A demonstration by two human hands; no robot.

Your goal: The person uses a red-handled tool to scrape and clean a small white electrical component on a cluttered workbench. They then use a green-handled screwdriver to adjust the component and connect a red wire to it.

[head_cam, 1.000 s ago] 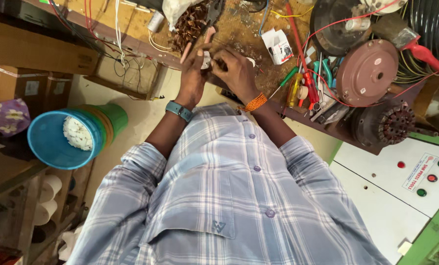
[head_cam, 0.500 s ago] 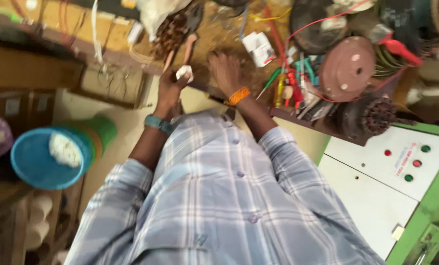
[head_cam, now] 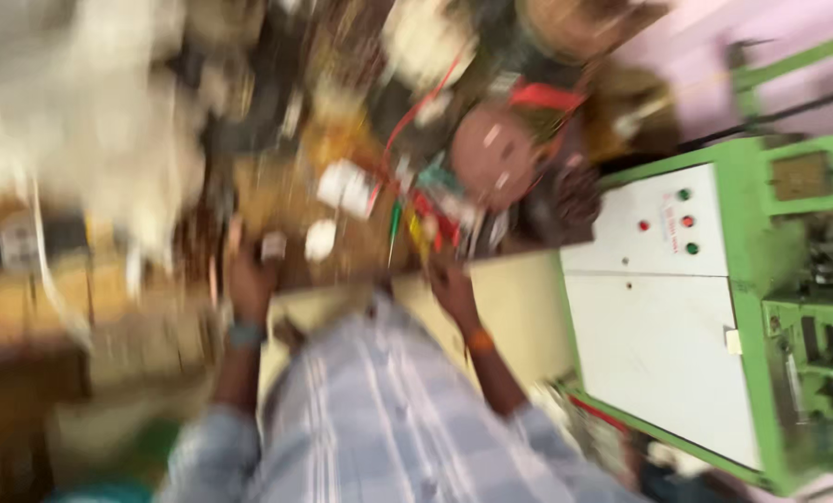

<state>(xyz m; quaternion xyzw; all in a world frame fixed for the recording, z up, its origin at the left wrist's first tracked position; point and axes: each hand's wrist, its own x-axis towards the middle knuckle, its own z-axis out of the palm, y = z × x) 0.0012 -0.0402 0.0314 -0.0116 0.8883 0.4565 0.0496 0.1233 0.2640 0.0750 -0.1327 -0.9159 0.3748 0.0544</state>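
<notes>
Our left hand (head_cam: 249, 279) is raised at the near edge of the cluttered workbench (head_cam: 277, 200), its fingers curled around a small pale piece (head_cam: 274, 246), though the picture is too blurred for us to tell how firmly they pinch it. Our right hand (head_cam: 449, 284) rests further right at the bench edge, just below a bundle of red, green and yellow tools (head_cam: 426, 219), and we cannot tell whether its fingers are spread or pressed together. A second small white piece (head_cam: 320, 239) lies on the bench between our hands, a round reddish-brown disc (head_cam: 494, 156) sits farther off, and a green-and-white cabinet (head_cam: 658, 326) stands at the right.
</notes>
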